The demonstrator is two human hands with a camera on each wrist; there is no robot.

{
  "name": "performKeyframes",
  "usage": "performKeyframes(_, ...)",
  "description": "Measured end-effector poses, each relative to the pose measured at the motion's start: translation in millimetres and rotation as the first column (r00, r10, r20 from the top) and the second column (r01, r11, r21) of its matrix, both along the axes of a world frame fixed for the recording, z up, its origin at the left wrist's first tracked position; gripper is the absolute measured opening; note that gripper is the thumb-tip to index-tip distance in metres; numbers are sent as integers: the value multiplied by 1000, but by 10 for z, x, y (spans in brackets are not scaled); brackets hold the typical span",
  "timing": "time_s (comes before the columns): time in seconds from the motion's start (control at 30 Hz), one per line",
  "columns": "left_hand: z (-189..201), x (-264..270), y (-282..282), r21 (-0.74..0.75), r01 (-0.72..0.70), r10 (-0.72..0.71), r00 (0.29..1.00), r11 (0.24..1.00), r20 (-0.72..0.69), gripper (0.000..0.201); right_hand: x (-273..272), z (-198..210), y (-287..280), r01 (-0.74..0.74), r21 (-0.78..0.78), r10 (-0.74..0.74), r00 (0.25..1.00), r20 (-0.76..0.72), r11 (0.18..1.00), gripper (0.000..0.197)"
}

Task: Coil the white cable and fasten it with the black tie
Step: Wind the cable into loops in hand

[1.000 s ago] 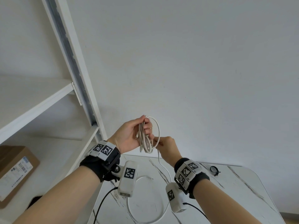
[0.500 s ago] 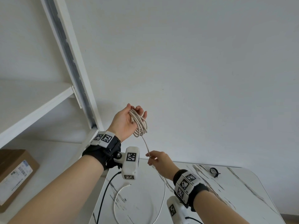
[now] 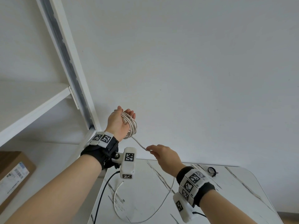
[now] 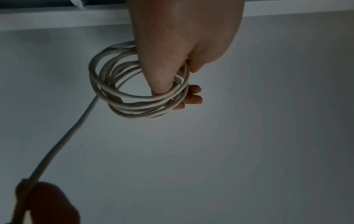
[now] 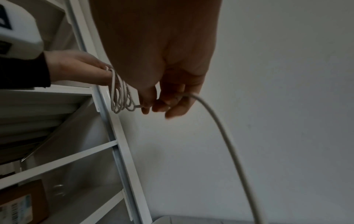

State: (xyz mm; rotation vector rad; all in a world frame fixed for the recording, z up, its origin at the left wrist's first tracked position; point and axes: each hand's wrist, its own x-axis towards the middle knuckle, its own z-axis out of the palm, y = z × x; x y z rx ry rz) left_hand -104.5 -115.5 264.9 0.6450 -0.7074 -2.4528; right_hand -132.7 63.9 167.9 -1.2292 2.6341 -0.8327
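My left hand [image 3: 120, 122] grips the coiled white cable [image 3: 131, 126] to anchor the loops; my right hand [image 3: 163, 155] pinches the slack, feeding the next turn.

White cable [image 3: 131, 126], several loops wound round the left grip [image 3: 119, 122], one plug end lying against the palm. A single strand runs down to the right grip [image 3: 163, 155], pinched there, then trails below it onto the counter [image 3: 234, 199]. Black tie [image 3: 212, 170], looped, lies on the counter right of the right grip, untouched.
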Motion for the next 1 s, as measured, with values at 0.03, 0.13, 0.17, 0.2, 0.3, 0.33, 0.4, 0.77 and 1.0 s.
performKeyframes(0.03, -12, -2, 12, -27, -1, 1, 1000, 1000, 22, 30, -4, 44, 3, -28, -6, 28, 999, -36, 1000, 28)
performKeyframes(0.13, -74, 12, 74, -163, 59, -43, 994, 985, 103, 28, -29, 199, -6, -141, -14, 138, 982, -131, 990, 29)
performKeyframes(0.17, -98, 21, 104, -211, 92, -64, 989, 973, 134, 29, -42, 253, -16, -170, -9, 166, 973, -158, 985, 29)
performKeyframes(0.2, -117, 30, 133, -255, 121, -82, 984, 959, 159, 31, -58, 299, -30, -192, -3, 189, 965, -184, 981, 29)
performKeyframes(0.3, -165, 53, 179, -352, 174, -109, 974, 920, 197, 37, -67, 426, -62, -239, -2, 232, 943, -238, 971, 27)
performKeyframes(0.33, -180, 63, 182, -374, 202, -128, 969, 905, 213, 38, -67, 457, -68, -254, -7, 244, 939, -242, 967, 26)
performKeyframes(0.4, -203, 96, 193, -424, 286, -186, 947, 859, 262, 38, -44, 520, -77, -269, -26, 257, 940, -223, 963, 25)
performKeyframes(0.77, -329, 262, 266, -416, 746, -478, 658, 520, 582, 26, -111, 808, -53, -228, -30, 229, 973, 11, 973, 21)
performKeyframes(1.0, -349, 329, 238, -263, 864, -558, 482, 429, 675, 34, -274, 867, 22, -186, 10, 186, 974, -128, 982, 18)
